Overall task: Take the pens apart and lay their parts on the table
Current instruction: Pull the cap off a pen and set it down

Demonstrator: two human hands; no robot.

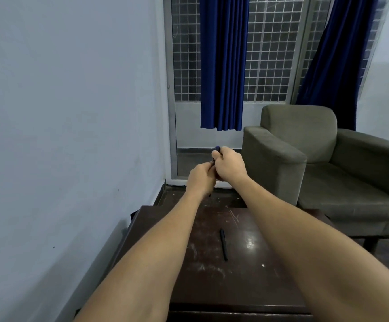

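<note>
Both my arms reach far forward, past the far edge of the dark wooden table. My left hand and my right hand meet there and both grip one dark blue pen. Only its top end shows above my right fingers; the rest is hidden in my fists. A second dark pen lies alone on the table between my forearms, pointing away from me.
A grey-green armchair stands to the right, beyond the table. A pale wall runs along the left. Ahead is a glass door with a grille and blue curtains. The tabletop is scratched and glossy.
</note>
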